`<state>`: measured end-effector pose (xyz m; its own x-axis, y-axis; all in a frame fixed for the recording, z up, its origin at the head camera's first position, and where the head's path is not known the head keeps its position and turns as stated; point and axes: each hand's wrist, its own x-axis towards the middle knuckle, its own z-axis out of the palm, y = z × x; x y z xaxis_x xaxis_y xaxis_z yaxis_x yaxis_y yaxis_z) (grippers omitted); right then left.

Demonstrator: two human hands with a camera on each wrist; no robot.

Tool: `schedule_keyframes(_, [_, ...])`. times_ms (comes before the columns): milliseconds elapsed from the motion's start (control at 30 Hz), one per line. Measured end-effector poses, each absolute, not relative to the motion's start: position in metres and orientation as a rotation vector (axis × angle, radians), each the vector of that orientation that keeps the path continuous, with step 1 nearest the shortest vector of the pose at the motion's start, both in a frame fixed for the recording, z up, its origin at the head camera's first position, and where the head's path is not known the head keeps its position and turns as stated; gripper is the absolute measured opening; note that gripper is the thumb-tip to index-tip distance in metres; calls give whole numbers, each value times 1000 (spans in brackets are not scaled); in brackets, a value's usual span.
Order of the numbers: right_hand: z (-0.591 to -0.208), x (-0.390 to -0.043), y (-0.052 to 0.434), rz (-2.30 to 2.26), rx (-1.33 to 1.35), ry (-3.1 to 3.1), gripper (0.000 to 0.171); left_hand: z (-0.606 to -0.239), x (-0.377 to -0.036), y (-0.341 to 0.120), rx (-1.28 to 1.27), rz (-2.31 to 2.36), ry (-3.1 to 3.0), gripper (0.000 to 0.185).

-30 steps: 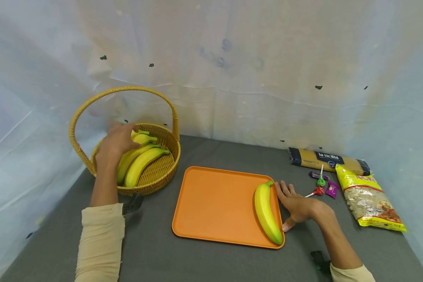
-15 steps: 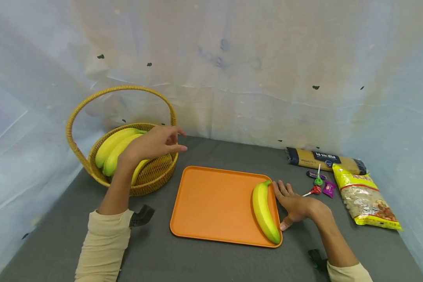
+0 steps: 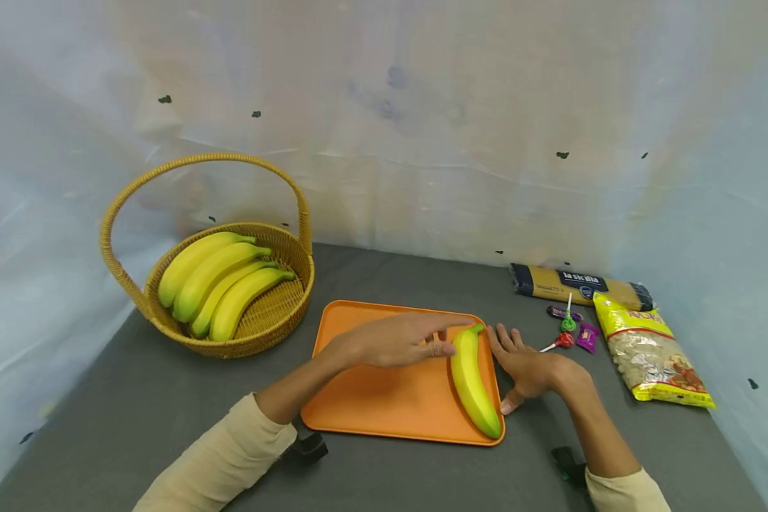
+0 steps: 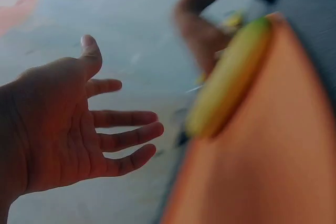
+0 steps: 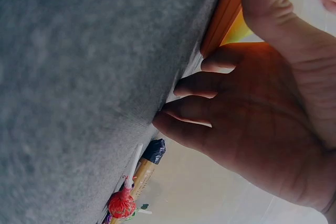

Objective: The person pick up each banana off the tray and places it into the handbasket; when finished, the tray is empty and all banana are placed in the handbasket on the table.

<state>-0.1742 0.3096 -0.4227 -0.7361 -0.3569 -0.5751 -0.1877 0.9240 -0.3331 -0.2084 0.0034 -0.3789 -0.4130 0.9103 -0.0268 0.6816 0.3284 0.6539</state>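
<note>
A single banana [image 3: 472, 384] lies along the right end of the orange tray [image 3: 365, 405]. Over the tray, my left hand [image 3: 393, 340] reaches toward the banana's stem end; in the left wrist view its spread fingers [image 4: 126, 140] hold nothing and stand apart from the banana [image 4: 231, 80]. My right hand [image 3: 531, 370] rests at the tray's right edge, fingers extended. In the right wrist view the fingertips [image 5: 181, 124] meet the grey cloth and the thumb lies by the tray rim [image 5: 223, 19]. Several bananas [image 3: 214, 281] lie side by side in the wicker basket [image 3: 275, 313] at left.
Right of my right hand lie a green lollipop [image 3: 568, 323], a red lollipop [image 3: 564, 340] and purple-wrapped sweets [image 3: 587, 337]. Behind them is a spaghetti pack [image 3: 579, 286]; farther right, a yellow bag [image 3: 654, 352]. Plastic sheeting [image 3: 422, 142] hangs behind the table.
My left hand has left the bananas in the basket and swung right over the tray, holding nothing. My right hand stays at the tray edge. The head view has shifted slightly.
</note>
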Motion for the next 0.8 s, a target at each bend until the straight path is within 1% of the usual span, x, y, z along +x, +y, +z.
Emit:
schedule_keyframes(167, [-407, -166, 289, -297, -375, 2425, 145, -406, -186, 25, 1537, 608, 2142, 62])
schedule_keyframes(233, [-405, -165, 286, -275, -375, 2431, 143, -412, -181, 28, 1540, 545, 2168, 62])
schedule_keyframes(400, [-404, -166, 286, -265, -366, 2418, 140, -417, -176, 31, 1539, 382, 2253, 58])
schedule_keyframes(500, [-407, -169, 289, -281, -354, 2404, 142, -416, -177, 32, 1562, 332, 2284, 54])
schedule_keyframes(567, [-414, -174, 297, -280, -354, 2397, 146, -415, -178, 32, 1567, 320, 2309, 51])
schedule_keyframes(633, [-430, -181, 309, -271, -357, 2399, 151, -414, -179, 32, 1537, 334, 2346, 48])
schedule_keyframes(800, [-463, -193, 338, -277, -376, 2413, 156, -412, -182, 32, 1368, 460, 2494, 31])
